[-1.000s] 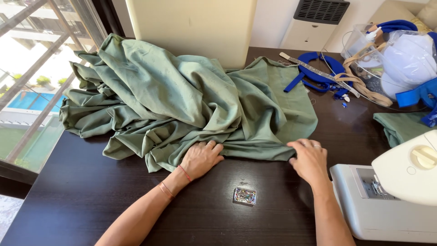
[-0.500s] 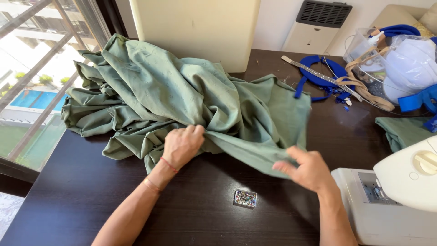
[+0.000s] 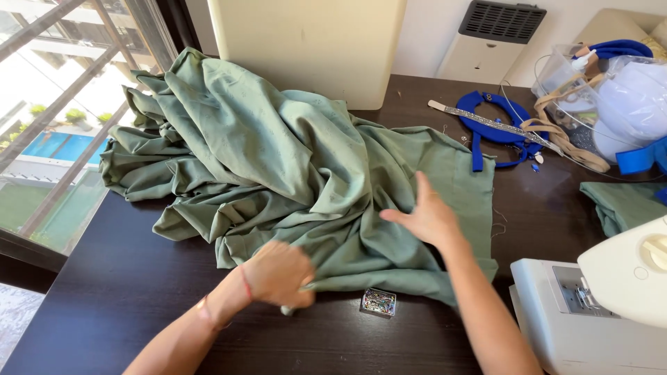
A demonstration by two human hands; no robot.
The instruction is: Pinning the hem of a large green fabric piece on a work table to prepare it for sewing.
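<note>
Since half a second ago, right hand (image 3: 432, 217) lifts off, fingers spread; left hand (image 3: 279, 273) bunches green cloth (image 3: 299, 167) beside pin tin (image 3: 379, 303).

A heap of green cloth (image 3: 278, 167) fills the middle and upper left of the desk (image 3: 104, 292). Bare desk lies open at the lower left and along the bottom edge, apart from a small pin box (image 3: 379, 303). A sewing machine (image 3: 597, 305) blocks the lower right; blue straps (image 3: 497, 128) and bags (image 3: 618, 97) crowd the upper right.
</note>
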